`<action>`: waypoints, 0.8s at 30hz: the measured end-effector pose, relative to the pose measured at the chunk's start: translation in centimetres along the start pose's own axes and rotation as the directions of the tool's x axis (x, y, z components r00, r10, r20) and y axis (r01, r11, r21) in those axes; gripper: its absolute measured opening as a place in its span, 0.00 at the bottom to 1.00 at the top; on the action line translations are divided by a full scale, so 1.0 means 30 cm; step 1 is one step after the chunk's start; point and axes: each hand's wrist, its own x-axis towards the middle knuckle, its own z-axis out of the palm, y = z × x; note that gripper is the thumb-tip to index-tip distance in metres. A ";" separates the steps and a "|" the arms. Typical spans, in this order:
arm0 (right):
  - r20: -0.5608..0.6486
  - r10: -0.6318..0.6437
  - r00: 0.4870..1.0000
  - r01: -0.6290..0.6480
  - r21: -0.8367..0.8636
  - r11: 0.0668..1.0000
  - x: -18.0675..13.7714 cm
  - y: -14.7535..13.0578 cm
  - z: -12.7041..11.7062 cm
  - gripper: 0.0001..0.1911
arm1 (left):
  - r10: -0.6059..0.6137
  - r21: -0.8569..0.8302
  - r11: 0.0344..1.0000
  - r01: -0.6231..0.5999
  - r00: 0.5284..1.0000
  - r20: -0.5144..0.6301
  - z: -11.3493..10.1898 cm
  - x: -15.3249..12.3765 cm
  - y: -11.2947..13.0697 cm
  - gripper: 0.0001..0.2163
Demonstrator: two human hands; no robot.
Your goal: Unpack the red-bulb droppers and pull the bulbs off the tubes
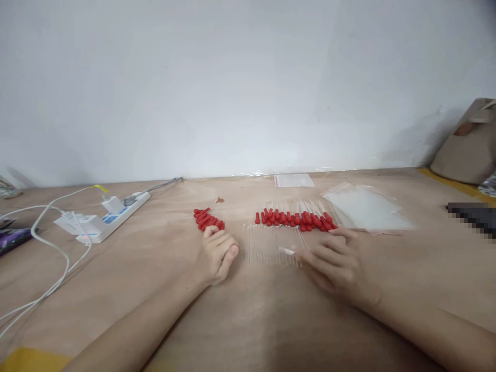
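My left hand (220,254) is curled into a fist beside a small pile of red rubber bulbs (205,219); whatever lies inside the fingers is hidden. Fingers stretched and apart, my right hand (335,261) reaches over the right end of a row of thin clear tubes (269,245). A small white glint shows near its fingertips, too blurred to name. Just behind the tubes lies a row of droppers (289,218) with red bulbs toward me and clear stems pointing to the wall. One finger of my right hand is close to the rightmost bulbs.
Clear plastic bags (364,206) are stacked at right, and a small zip bag (294,180) lies by the wall. On the left stands a power strip (116,219) with chargers and white cables (64,258). A beige bag (467,144) sits at far right.
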 end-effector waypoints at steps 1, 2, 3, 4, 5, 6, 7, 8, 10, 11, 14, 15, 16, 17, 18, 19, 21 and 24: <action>0.014 0.083 0.996 -0.083 -0.003 0.997 -0.007 0.014 -0.003 0.13 | -0.057 -0.009 0.998 0.057 0.998 -0.018 -0.014 0.004 -0.016 0.13; 0.027 0.150 0.988 -0.150 -0.016 0.989 -0.015 0.027 -0.005 0.13 | -0.113 -0.016 0.994 0.112 0.993 -0.022 -0.028 0.011 -0.034 0.13; 0.037 0.199 0.979 -0.198 -0.037 0.980 -0.024 0.038 -0.005 0.13 | -0.172 -0.014 0.985 0.172 0.985 -0.021 -0.042 0.020 -0.057 0.14; 0.050 0.236 0.970 -0.233 -0.063 0.970 -0.035 0.049 -0.005 0.14 | -0.242 -0.003 0.970 0.242 0.970 -0.017 -0.055 0.030 -0.083 0.14; 0.061 0.266 0.962 -0.260 -0.088 0.962 -0.046 0.057 -0.003 0.14 | -0.325 0.013 0.946 0.325 0.946 -0.015 -0.069 0.040 -0.113 0.14; 0.072 0.292 0.954 -0.284 -0.107 0.953 -0.056 0.065 -0.002 0.14 | -0.414 0.031 0.909 0.415 0.910 -0.033 -0.083 0.049 -0.147 0.13; 0.079 0.318 0.945 -0.308 -0.121 0.944 -0.065 0.070 0.000 0.13 | -0.506 0.037 0.861 0.507 0.862 -0.034 -0.097 0.055 -0.185 0.13; 0.083 0.342 0.936 -0.331 -0.129 0.935 -0.072 0.074 0.001 0.12 | -0.588 0.023 0.808 0.589 0.808 -0.036 -0.111 0.058 -0.224 0.14; 0.088 0.373 0.924 -0.359 -0.137 0.923 -0.080 0.078 0.003 0.09 | -0.678 -0.007 0.735 0.678 0.734 -0.045 -0.137 0.053 -0.303 0.19; 0.090 0.378 0.921 -0.364 -0.142 0.920 -0.082 0.079 0.004 0.08 | -0.696 -0.042 0.718 0.695 0.717 -0.045 -0.148 0.046 -0.338 0.21; 0.101 0.369 0.924 -0.353 -0.146 0.924 -0.088 0.080 0.009 0.08 | -0.712 -0.127 0.698 0.704 0.701 -0.029 -0.167 0.023 -0.421 0.19; 0.100 0.363 0.927 -0.348 -0.139 0.927 -0.091 0.081 0.011 0.09 | -0.714 -0.137 0.694 0.707 0.700 -0.009 -0.169 0.019 -0.438 0.18; 0.094 0.355 0.930 -0.342 -0.129 0.931 -0.094 0.082 0.013 0.09 | -0.718 -0.138 0.688 0.713 0.696 0.018 -0.169 0.019 -0.450 0.18; 0.089 0.343 0.935 -0.332 -0.117 0.936 -0.099 0.083 0.016 0.09 | -0.722 -0.133 0.680 0.721 0.690 0.045 -0.168 0.022 -0.457 0.17; 0.087 0.331 0.940 -0.321 -0.106 0.941 -0.103 0.084 0.019 0.09 | -0.726 -0.125 0.674 0.728 0.684 0.069 -0.165 0.027 -0.459 0.17; 0.086 0.320 0.944 -0.312 -0.096 0.945 -0.106 0.084 0.021 0.09 | -0.728 -0.119 0.670 0.733 0.680 0.091 -0.162 0.035 -0.458 0.17; 0.100 0.303 0.948 -0.296 -0.082 0.952 -0.109 0.082 0.023 0.09 | -0.714 -0.113 0.681 0.723 0.690 0.114 -0.153 0.049 -0.451 0.17; 0.155 0.306 0.939 -0.298 -0.075 0.952 -0.102 0.074 0.018 0.10 | -0.689 -0.117 0.705 0.700 0.714 0.122 -0.134 0.055 -0.443 0.17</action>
